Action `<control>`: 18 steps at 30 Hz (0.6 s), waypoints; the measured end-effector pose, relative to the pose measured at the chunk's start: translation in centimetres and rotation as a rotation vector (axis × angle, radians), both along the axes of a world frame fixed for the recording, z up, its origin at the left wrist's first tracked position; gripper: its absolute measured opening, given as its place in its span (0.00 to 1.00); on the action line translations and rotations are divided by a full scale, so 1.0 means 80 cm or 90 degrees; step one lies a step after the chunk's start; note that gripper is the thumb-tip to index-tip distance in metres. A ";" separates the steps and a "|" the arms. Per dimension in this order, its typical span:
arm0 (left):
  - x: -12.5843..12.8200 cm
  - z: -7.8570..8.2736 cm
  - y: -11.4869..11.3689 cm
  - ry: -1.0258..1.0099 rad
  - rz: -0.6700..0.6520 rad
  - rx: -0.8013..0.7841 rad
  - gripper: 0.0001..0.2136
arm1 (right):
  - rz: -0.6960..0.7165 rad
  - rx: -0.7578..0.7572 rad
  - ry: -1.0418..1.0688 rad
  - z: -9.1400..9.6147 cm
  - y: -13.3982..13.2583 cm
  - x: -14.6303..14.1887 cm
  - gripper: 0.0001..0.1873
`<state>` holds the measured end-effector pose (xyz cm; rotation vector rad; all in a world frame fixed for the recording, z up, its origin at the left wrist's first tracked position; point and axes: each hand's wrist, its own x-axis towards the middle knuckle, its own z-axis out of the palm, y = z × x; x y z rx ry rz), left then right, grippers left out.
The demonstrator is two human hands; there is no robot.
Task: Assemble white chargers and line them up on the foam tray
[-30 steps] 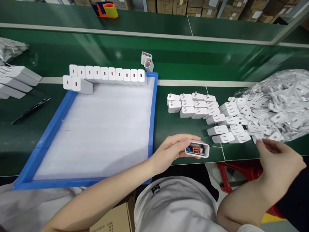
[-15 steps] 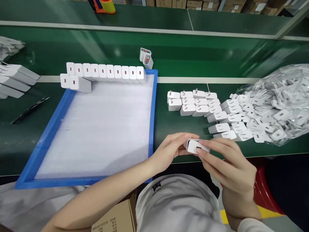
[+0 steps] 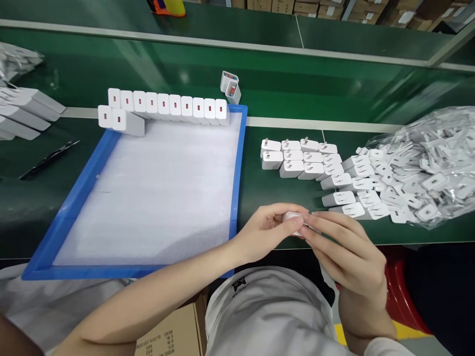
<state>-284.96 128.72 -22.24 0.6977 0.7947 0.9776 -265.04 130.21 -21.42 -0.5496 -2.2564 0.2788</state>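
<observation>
Between my two hands, at the table's front edge, is a white charger (image 3: 293, 216), mostly covered by fingers. My left hand (image 3: 276, 228) is closed around it, thumb across the top. The fingertips of my right hand (image 3: 343, 244) pinch its right end; whether a separate small part is in them is hidden. White chargers with red ports (image 3: 175, 106) stand in a row along the far side of the blue-framed tray (image 3: 234, 198), with two more at its left corner. Right of the tray stand several white charger housings with plug pins (image 3: 292, 168).
A clear bag of small white parts (image 3: 426, 168) lies open at the right. Two open housings (image 3: 230, 88) stand behind the tray. Tweezers (image 3: 49, 159) lie at left, near more white housings (image 3: 29, 111). A red stool (image 3: 403, 291) is at lower right.
The charger has turned in my hands, so its white end face with the dark slot no longer shows. My left thumb has moved over its top. The view has shifted slightly.
</observation>
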 end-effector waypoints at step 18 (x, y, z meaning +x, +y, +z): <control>-0.003 -0.014 -0.008 0.150 0.075 0.283 0.13 | -0.141 -0.573 0.330 -0.020 -0.016 -0.032 0.14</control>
